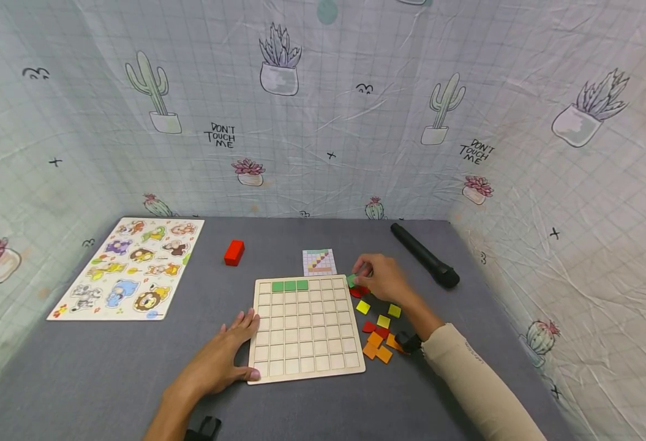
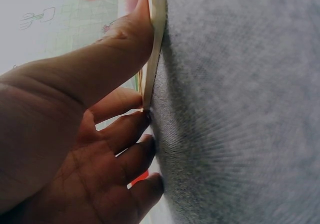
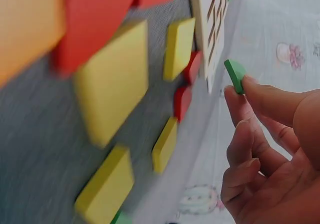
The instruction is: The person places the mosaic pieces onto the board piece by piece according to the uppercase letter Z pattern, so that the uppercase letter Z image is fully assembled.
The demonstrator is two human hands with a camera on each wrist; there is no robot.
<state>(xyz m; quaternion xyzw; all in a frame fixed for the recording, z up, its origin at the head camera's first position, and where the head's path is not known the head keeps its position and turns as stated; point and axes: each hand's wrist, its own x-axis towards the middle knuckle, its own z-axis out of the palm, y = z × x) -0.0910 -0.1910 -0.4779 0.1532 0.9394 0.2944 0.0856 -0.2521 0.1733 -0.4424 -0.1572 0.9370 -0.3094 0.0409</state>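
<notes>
A wooden grid board (image 1: 307, 327) lies in front of me, with three green squares (image 1: 290, 286) side by side in its far row. My left hand (image 1: 226, 352) rests along the board's left edge, fingers spread. Its thumb (image 2: 127, 29) presses on top near the front left corner, while the other fingertips meet the table beside the edge. Past the board's far right corner, my right hand (image 1: 380, 277) pinches a small green tile (image 3: 235, 75) between thumb and index finger. That tile is held up off the table, above red pieces (image 3: 183, 102).
Right of the board lie loose yellow tiles (image 1: 383, 321), orange tiles (image 1: 384, 354) and red pieces (image 1: 368, 327). A printed pattern card (image 1: 319, 262) touches the far edge. Farther out are a black microphone (image 1: 424, 254), a red block (image 1: 234, 252) and an animal picture board (image 1: 127, 269).
</notes>
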